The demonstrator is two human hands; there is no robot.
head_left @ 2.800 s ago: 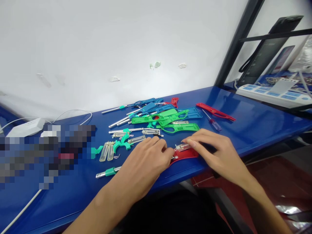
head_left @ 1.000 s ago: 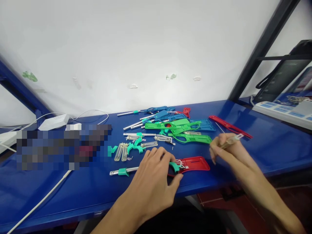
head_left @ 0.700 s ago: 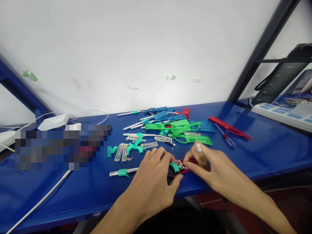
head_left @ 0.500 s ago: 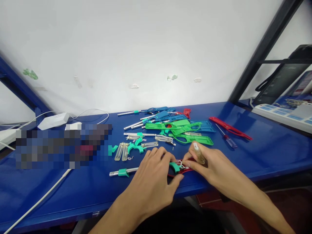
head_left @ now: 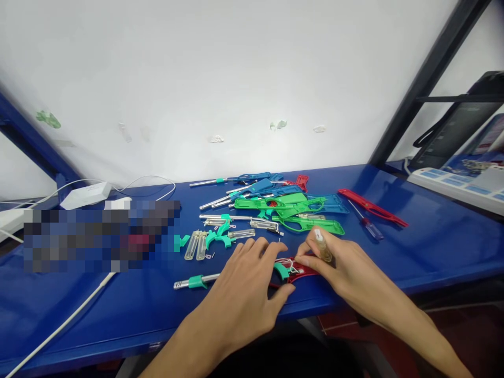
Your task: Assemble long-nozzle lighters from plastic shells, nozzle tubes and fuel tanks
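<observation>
An opened stick lighter lies near the table's front edge. Its red handle shell (head_left: 307, 271), green trigger (head_left: 282, 271), white wire (head_left: 290, 262) and metal tube (head_left: 181, 284) with a green collar all show. My left hand (head_left: 252, 283) is closed over its middle, fingers on the far side and thumb on the near side. At the shell's right part, my right hand (head_left: 334, 262) has thumb and forefinger pinched together on or just above it. A translucent, yellowish fuel tank (head_left: 323, 247) with a white top sticks up out of that same hand.
Behind my hands lie blue lighters (head_left: 260, 186), green handle shells (head_left: 299, 207), clear fuel tanks (head_left: 196, 245) and loose green triggers (head_left: 220, 236). A screwdriver (head_left: 372, 229) and a red shell (head_left: 372, 207) sit to the right. A white cable (head_left: 63, 325) crosses the left side.
The lighter's tube end has shifted slightly left and nearer. My right thumb and forefinger have drawn a little away from the white wire, and more of the red shell shows.
</observation>
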